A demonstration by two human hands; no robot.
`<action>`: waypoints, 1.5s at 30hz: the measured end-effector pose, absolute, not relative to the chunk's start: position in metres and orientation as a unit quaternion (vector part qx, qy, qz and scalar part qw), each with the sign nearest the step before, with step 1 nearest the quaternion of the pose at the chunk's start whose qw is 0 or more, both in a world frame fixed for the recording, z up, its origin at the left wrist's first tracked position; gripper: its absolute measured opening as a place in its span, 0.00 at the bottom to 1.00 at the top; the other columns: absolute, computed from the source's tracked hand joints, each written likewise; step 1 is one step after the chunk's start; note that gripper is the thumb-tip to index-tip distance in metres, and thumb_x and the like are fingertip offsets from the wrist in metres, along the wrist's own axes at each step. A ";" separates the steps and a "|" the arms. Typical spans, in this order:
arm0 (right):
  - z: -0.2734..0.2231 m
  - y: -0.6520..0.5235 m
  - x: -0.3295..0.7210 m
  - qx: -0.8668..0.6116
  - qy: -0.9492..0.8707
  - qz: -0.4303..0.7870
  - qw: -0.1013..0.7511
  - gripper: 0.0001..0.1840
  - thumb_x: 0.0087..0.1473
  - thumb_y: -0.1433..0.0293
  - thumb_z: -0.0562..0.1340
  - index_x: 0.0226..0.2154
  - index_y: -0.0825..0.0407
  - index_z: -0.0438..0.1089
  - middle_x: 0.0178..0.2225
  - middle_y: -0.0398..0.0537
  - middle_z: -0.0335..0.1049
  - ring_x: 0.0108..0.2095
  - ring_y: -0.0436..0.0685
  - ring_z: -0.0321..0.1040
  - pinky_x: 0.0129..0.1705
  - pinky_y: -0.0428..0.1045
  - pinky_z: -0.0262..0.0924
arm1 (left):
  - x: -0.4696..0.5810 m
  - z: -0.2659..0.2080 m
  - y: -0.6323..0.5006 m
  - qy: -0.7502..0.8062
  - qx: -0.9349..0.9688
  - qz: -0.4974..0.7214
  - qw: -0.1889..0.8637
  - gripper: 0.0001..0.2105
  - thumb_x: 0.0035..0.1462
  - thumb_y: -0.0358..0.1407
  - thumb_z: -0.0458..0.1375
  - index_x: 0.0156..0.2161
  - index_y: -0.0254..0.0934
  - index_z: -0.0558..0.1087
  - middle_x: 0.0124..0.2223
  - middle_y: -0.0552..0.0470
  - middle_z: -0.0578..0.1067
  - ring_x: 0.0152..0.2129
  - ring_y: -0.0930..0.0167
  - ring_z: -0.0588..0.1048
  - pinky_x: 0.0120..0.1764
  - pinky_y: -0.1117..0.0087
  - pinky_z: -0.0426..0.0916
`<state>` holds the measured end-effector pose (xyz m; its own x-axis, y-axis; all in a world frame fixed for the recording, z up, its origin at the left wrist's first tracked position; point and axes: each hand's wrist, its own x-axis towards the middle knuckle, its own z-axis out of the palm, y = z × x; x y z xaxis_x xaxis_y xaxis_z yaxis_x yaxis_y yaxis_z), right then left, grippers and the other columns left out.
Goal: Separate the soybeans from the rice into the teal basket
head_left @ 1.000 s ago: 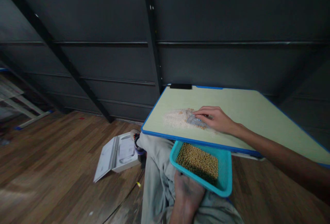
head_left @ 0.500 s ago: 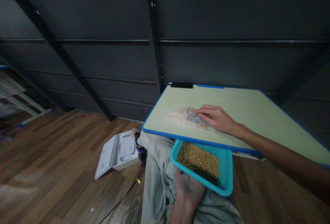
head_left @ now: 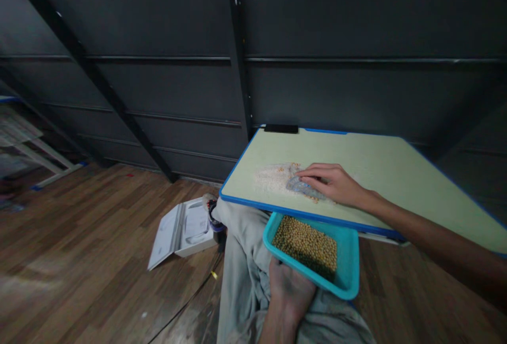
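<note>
My left hand (head_left: 292, 287) holds a turquoise plastic tray (head_left: 349, 259) by its near side, under the table's front edge and above my lap. Round, tan soybeans (head_left: 307, 244) fill most of the tray, with a bare strip at its right. Over the table, my right hand (head_left: 330, 179) has its fingertips closed on a flat, greyish, crumpled piece (head_left: 299, 184), perhaps plastic or cloth; its exact kind is unclear. Pale powder or fine crumbs (head_left: 273, 178) are spread left of that piece. A few loose beans (head_left: 293, 165) lie along its edges.
The pale green tabletop (head_left: 368, 154) has a blue rim. A black flat object (head_left: 281, 129) rests at its far left corner, by the dark panelled wall (head_left: 190, 91). On the wooden floor sit an open white box (head_left: 194, 228) and a black cable (head_left: 186, 302).
My right hand and the greyish piece stay in nearly the same spot. The loose beans near the piece have shifted slightly. The whole view has moved a little; the tray is still held.
</note>
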<state>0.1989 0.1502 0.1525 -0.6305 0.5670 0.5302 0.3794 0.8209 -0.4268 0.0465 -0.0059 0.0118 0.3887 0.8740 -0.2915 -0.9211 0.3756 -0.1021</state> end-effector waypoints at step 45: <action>0.155 0.137 0.190 -0.215 -0.902 0.185 0.327 0.14 0.67 0.68 0.61 0.51 0.47 0.79 0.45 0.50 0.82 0.44 0.56 0.78 0.48 0.54 0.71 | 0.047 0.016 -0.006 0.104 -0.138 0.546 0.820 0.22 0.64 0.40 0.51 0.59 0.34 0.74 0.58 0.38 0.78 0.61 0.55 0.71 0.64 0.47 0.63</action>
